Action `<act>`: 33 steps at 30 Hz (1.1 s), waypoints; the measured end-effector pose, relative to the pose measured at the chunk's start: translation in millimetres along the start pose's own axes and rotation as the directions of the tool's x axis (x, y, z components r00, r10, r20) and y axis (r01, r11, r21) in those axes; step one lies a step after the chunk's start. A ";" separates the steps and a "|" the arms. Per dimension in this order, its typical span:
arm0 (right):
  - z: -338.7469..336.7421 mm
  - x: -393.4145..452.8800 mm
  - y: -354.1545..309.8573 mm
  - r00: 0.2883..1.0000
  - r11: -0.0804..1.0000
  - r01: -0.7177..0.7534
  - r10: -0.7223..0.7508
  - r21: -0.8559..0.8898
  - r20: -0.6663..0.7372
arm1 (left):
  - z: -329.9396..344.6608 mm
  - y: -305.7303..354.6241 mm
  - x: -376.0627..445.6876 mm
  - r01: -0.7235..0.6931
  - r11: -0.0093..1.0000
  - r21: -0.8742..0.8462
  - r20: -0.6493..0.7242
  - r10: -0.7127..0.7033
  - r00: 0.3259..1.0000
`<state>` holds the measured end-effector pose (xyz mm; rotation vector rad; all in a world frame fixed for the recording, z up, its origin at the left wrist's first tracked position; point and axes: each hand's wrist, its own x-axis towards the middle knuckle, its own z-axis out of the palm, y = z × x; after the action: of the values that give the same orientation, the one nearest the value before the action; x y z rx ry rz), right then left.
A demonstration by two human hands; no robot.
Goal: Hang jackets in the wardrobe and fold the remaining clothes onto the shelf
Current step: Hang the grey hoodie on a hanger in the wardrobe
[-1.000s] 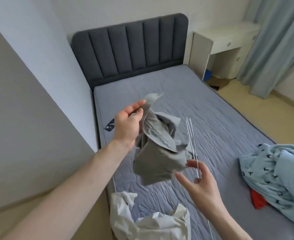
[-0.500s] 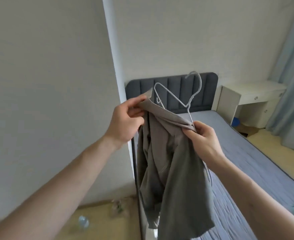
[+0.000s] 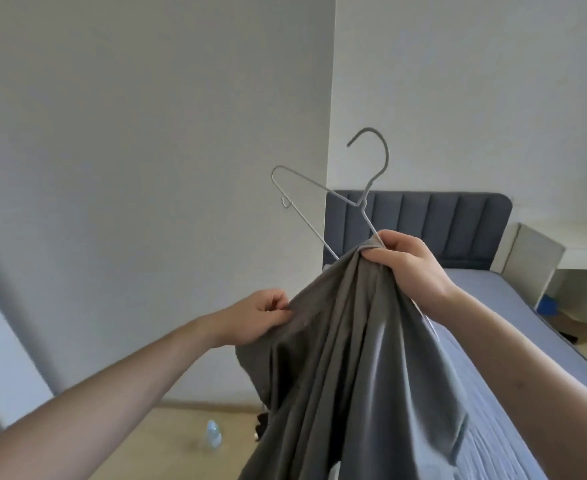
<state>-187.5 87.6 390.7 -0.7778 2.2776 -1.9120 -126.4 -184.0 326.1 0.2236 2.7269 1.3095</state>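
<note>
right grip (image 3: 410, 268): clenches jacket (image 3: 347, 358) and hanger (image 3: 333, 202) together
left grip (image 3: 261, 317): pinches jacket edge, lower left
hanger: free shoulder and hook stick up-left of right grip, bare
jacket: hangs below both grips

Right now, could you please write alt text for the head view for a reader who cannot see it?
A person's right hand grips a grey jacket bunched against a wire hanger, held up before a pale wall. The left hand pinches the jacket's edge lower down; a bed lies behind.
</note>
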 end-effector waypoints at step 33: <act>25.0 -15.3 69.3 0.894 0.911 -0.292 0.369 -0.291 0.256 | -108.5 -0.9 -57.0 -0.053 0.993 -0.101 -0.536 -0.010 0.844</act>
<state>-188.1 78.2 316.0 -0.6010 2.2912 -1.2810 -87.9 -277.8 394.9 -0.1542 3.0748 1.7524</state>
